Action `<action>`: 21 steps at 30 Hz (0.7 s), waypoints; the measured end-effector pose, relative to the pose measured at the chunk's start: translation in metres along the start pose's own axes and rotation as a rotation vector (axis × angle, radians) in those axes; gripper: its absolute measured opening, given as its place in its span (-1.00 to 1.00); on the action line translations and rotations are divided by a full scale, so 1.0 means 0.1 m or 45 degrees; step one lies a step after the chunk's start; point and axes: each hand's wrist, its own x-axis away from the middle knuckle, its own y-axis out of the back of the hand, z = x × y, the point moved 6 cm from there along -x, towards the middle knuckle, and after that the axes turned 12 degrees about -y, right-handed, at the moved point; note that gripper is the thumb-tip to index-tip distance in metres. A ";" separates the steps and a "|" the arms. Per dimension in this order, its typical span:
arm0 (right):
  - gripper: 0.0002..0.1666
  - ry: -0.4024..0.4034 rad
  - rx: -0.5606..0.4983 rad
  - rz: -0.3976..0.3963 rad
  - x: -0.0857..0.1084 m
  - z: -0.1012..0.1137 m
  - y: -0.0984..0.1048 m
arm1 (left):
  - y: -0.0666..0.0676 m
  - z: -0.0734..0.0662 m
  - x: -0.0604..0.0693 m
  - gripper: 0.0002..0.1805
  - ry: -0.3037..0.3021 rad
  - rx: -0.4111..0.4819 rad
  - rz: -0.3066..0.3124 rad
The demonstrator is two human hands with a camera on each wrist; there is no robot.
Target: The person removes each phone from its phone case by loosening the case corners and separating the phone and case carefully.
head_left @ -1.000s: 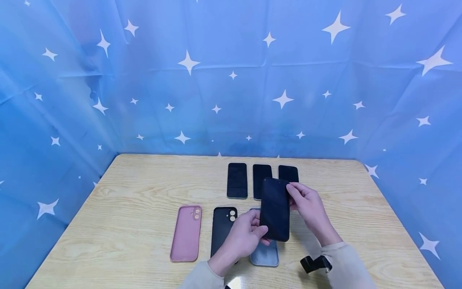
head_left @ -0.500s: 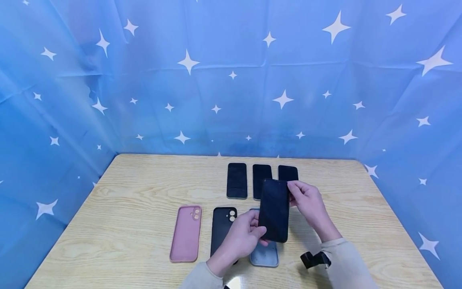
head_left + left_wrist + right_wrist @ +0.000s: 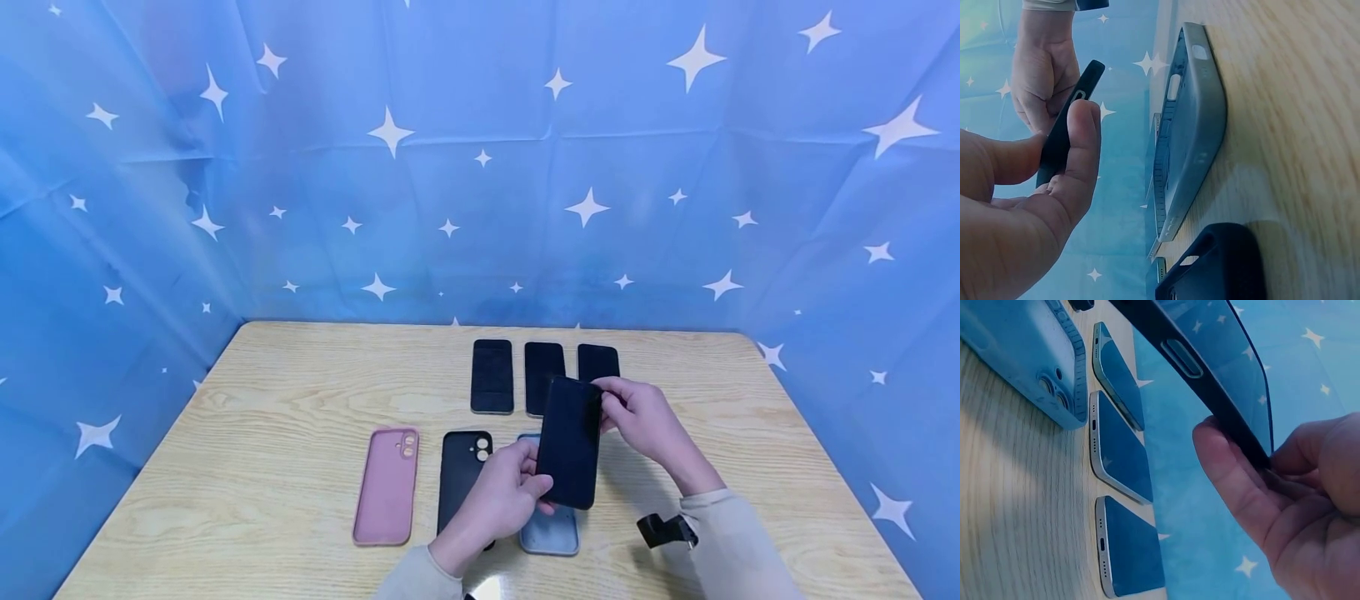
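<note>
Both hands hold a phone in a black case (image 3: 570,442) above the table, its dark screen facing up. My left hand (image 3: 501,490) grips its lower left side, thumb in front and fingers behind. At the upper right corner my right hand (image 3: 643,421) pinches it between thumb and fingers. In the right wrist view, the side of the black case (image 3: 1210,387) shows a cut-out along its edge. Beneath the held phone lies a light blue phone case (image 3: 551,533), partly covered. The left forearm overlaps a black phone case (image 3: 459,475).
A pink phone case (image 3: 386,487) lies at the left of the row. Farther back, a left phone (image 3: 492,375), a middle phone (image 3: 543,371) and a right phone (image 3: 597,361) lie face up on the wooden table (image 3: 262,467). A blue star-patterned curtain (image 3: 480,192) hangs behind.
The held phone has shifted slightly down and left and tilts a little more. My right wrist has swung a bit to the right. The things on the table stay where they were.
</note>
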 end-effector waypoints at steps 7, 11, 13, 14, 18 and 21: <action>-0.57 0.011 0.076 -0.048 -0.01 0.03 0.00 | 0.01 0.00 -0.01 -0.90 0.005 -0.006 -0.007; -0.57 0.000 0.037 -0.043 0.00 0.05 0.00 | 0.02 0.00 -0.01 -0.89 0.002 -0.013 -0.017; -0.57 -0.014 0.004 -0.028 0.00 0.05 0.00 | 0.03 0.00 -0.01 -0.88 0.006 -0.007 -0.023; -0.57 -0.022 -0.012 -0.021 0.00 0.05 0.00 | 0.03 0.00 -0.01 -0.88 0.009 -0.004 -0.025; -0.57 -0.047 -0.092 0.008 0.00 0.05 -0.02 | 0.03 -0.01 -0.01 -0.88 0.018 0.008 -0.041; -0.58 -0.071 -0.171 0.040 0.00 0.03 -0.03 | 0.03 -0.01 -0.01 -0.87 0.018 0.011 -0.054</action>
